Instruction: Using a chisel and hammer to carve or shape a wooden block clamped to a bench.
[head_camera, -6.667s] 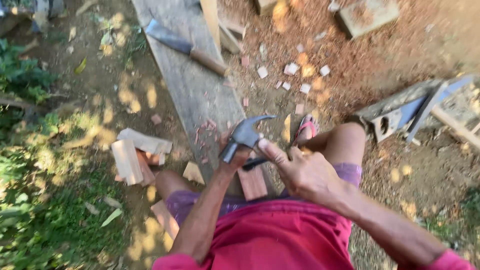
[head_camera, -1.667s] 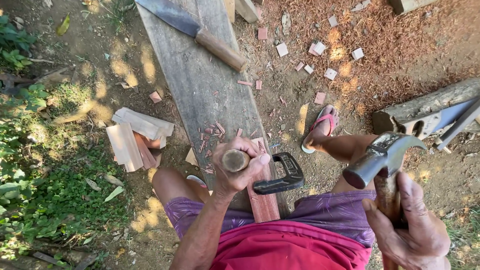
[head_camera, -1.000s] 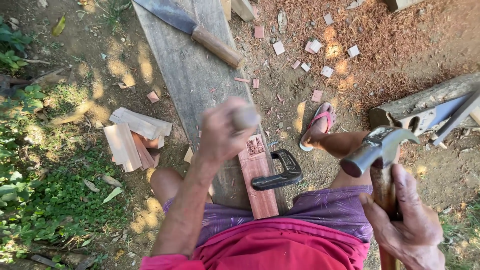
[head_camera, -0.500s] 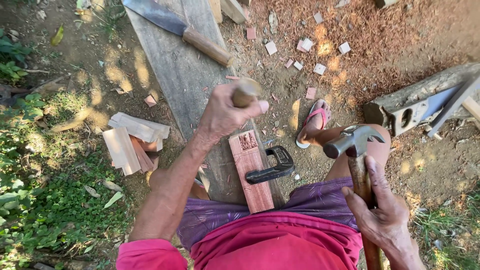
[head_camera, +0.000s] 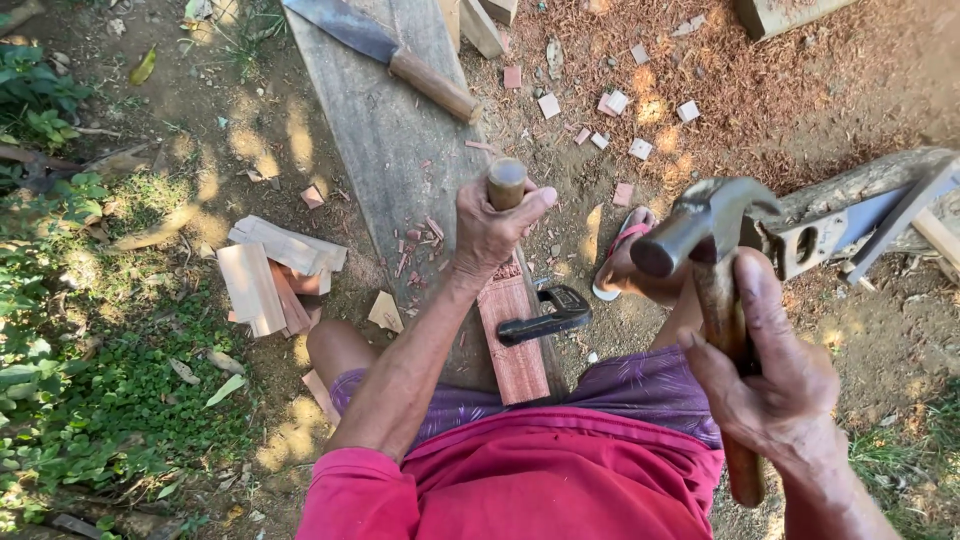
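My left hand (head_camera: 490, 228) grips a chisel by its round wooden handle (head_camera: 507, 183), held upright over a reddish wood block (head_camera: 512, 330). That block lies on a grey plank (head_camera: 385, 140) and is pinned by a black clamp (head_camera: 545, 318). The chisel's blade is hidden behind my hand. My right hand (head_camera: 775, 370) holds a claw hammer (head_camera: 700, 225) by its wooden shaft, raised to the right of the chisel with its steel head pointing toward it. I sit astride the plank, legs on both sides.
A large knife with a wooden handle (head_camera: 390, 55) lies across the plank's far end. Cut wood pieces (head_camera: 270, 275) are stacked on the ground at left. Small wood offcuts (head_camera: 610, 105) and shavings litter the dirt. A hand plane (head_camera: 840, 225) rests on a log at right.
My left hand has brought the chisel back toward the reddish block after lifting it. The hammer in my right hand has risen and swung closer to the chisel handle.
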